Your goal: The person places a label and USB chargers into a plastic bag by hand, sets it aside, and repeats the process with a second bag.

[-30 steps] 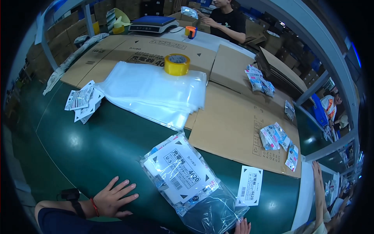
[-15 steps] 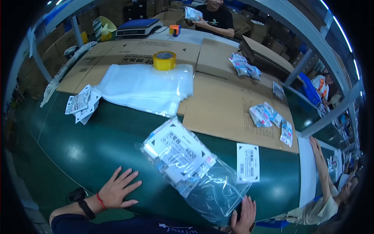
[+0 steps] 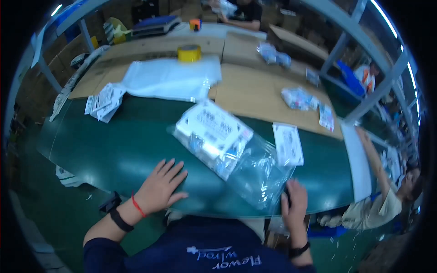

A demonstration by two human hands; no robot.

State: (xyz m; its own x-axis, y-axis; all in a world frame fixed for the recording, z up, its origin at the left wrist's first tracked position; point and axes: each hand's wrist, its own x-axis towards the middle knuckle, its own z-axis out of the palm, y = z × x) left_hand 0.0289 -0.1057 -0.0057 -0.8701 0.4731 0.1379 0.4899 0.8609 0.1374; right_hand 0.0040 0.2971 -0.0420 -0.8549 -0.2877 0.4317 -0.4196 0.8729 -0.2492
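Note:
A clear plastic bag [image 3: 259,179] lies slantwise on the green tabletop [image 3: 123,150]. Its far part is filled with small packets and a white printed label sheet [image 3: 211,123]; the near part is flat and slack. My left hand [image 3: 164,186] rests palm down left of the bag, fingers spread, holding nothing. At the table's near edge, my right hand [image 3: 296,200] is beside the bag's loose end, thumb apart from the bent fingers. Blur hides whether it touches the film. Another white label sheet [image 3: 288,144] lies right of the bag.
Cardboard sheets [image 3: 259,98] cover the far tabletop, bearing flat clear bags [image 3: 168,77], a yellow tape roll [image 3: 189,53] and small packets [image 3: 298,98]. More labels [image 3: 107,102] lie left. A co-worker [image 3: 246,16] holds a packet across the table; another person's arm [image 3: 375,157] reaches in at right.
The whole view has shifted, so the table and bag appear higher and more of my torso shows. My left hand sits slightly closer to the table's near edge. The bag keeps its slant.

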